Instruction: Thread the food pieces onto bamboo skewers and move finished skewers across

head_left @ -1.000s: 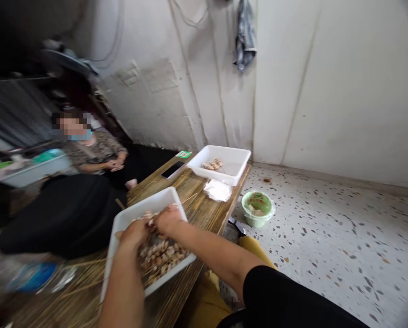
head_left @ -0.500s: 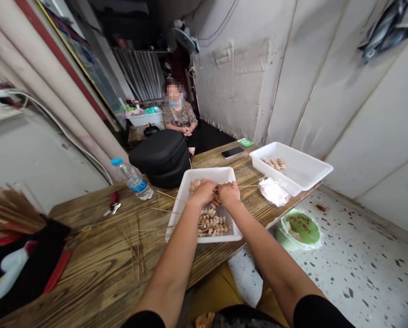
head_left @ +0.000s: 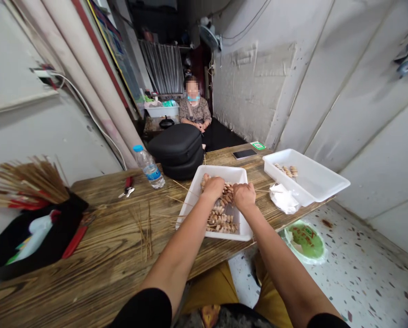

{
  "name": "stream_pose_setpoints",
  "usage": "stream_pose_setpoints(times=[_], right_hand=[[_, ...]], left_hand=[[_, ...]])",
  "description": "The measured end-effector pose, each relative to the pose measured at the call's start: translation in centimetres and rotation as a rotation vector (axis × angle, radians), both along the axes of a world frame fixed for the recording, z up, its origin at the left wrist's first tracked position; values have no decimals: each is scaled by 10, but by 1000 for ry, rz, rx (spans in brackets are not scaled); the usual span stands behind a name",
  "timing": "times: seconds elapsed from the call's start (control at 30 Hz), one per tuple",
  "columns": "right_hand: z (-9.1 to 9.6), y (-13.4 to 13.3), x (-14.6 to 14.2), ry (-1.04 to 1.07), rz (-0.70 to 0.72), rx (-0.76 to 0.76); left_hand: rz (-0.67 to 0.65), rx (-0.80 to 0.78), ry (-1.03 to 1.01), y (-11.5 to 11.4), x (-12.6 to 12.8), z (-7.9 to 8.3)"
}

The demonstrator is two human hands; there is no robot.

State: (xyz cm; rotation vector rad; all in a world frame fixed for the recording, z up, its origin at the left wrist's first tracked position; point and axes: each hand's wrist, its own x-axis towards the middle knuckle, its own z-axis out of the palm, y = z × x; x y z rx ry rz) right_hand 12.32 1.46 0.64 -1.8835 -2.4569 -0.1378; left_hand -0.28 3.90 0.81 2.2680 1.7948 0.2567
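My left hand [head_left: 213, 186] and my right hand [head_left: 244, 196] are both closed over the white tray [head_left: 193, 200] of meat pieces [head_left: 221, 218] on the wooden table [head_left: 97, 237]. A thin bamboo skewer [head_left: 263, 191] sticks out to the right of my right hand, which is pinched on it. My left hand is closed on meat at the skewer's other end; the fingertips are hidden. A second white tray [head_left: 313, 180] with a few skewered pieces [head_left: 286, 170] stands to the right.
Loose skewers [head_left: 145, 223] lie left of the tray. A water bottle [head_left: 149, 166], clippers [head_left: 126, 187], black case [head_left: 178, 148], phone [head_left: 245, 154], crumpled plastic [head_left: 283, 198] and a skewer bundle [head_left: 22, 182] share the table. A green bucket [head_left: 305, 240] is on the floor. A person [head_left: 194, 109] sits beyond.
The camera swung left and steadied, showing more of the table. My hands stayed over the meat tray and have drawn slightly apart.
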Motion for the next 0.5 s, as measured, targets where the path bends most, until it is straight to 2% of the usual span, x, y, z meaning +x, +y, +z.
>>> stream_pose_setpoints(times=[0.1, 0.23, 0.37, 0.43, 0.5], right_hand=[[11, -5, 15, -21, -43, 42], [18, -1, 43, -13, -162, 36], [1, 15, 67, 92, -381, -136], [-14, 21, 72, 121, -415, -194], [-28, 25, 73, 127, -403, -201]], left_hand=[[76, 110, 114, 1, -1, 1], [118, 90, 172, -2, -1, -1], [-27, 44, 150, -7, 11, -4], [-96, -10, 177, -9, 19, -5], [-103, -62, 203, -9, 24, -7]])
